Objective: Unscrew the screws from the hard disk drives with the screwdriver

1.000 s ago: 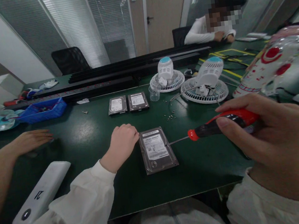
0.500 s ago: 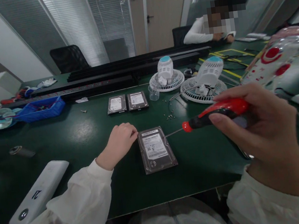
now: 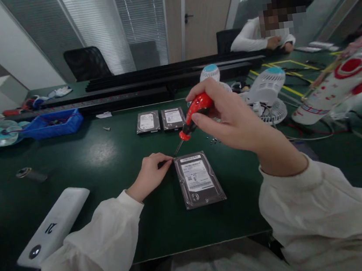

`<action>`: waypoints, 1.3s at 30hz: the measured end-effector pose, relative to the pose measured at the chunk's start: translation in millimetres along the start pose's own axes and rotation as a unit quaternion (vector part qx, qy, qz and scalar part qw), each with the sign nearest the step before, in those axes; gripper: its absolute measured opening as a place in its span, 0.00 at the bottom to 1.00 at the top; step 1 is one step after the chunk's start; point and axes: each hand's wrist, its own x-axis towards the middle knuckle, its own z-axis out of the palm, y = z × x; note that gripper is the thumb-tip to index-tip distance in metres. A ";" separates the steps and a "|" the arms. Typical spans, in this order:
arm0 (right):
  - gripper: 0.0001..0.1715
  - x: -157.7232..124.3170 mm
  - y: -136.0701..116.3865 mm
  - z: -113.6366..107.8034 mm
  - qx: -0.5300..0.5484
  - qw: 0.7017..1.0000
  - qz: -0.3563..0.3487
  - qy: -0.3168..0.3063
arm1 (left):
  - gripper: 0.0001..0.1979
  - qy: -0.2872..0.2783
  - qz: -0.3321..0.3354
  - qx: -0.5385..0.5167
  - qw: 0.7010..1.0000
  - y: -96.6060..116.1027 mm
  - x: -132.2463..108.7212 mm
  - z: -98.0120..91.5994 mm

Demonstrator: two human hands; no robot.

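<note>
A hard drive (image 3: 198,179) with a white label lies flat on the green table (image 3: 160,239), in front of me. My left hand (image 3: 152,172) is at its upper left corner, thumb and forefinger pinched together; whatever is between the tips is too small to make out. My right hand (image 3: 223,119) is wrapped round a red and black screwdriver (image 3: 194,114). The screwdriver slants down to the left, and its tip is close to the left fingertips at that same corner. Behind are two more hard drives (image 3: 147,122), (image 3: 172,118), side by side.
Small screws (image 3: 214,140) lie behind the right wrist. White fans (image 3: 266,92) and a clear printed bag (image 3: 330,86) are at the right. A blue basket (image 3: 54,125), a metal cylinder (image 3: 31,174) and a white device (image 3: 53,226) are at the left. Another person (image 3: 254,36) sits across the table.
My right hand has moved left with the screwdriver, whose tip went from the drive's right side to its upper left corner. The left fingers now pinch beside the tip. The view has shifted slightly.
</note>
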 end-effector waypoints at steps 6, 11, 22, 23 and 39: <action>0.15 10.0 14.3 20.6 0.021 1.000 -0.008 -0.007 | 0.12 0.016 -0.006 -0.028 0.999 0.9 0.7 0.0; 0.14 12.7 18.0 22.9 0.032 0.999 0.000 -0.009 | 0.12 0.008 -0.010 -0.042 0.999 1.9 0.5 -1.4; 0.13 13.8 15.7 19.3 0.037 0.999 0.012 -0.015 | 0.11 0.006 -0.009 -0.052 0.999 -0.3 0.4 0.0; 0.13 13.8 15.2 19.1 0.035 0.999 0.011 -0.013 | 0.11 0.006 -0.011 -0.051 0.999 -0.2 0.4 0.0; 0.21 24.5 5.8 18.0 -0.114 0.993 -0.009 -0.001 | 0.10 0.004 -0.011 -0.049 0.999 -0.5 0.7 -0.9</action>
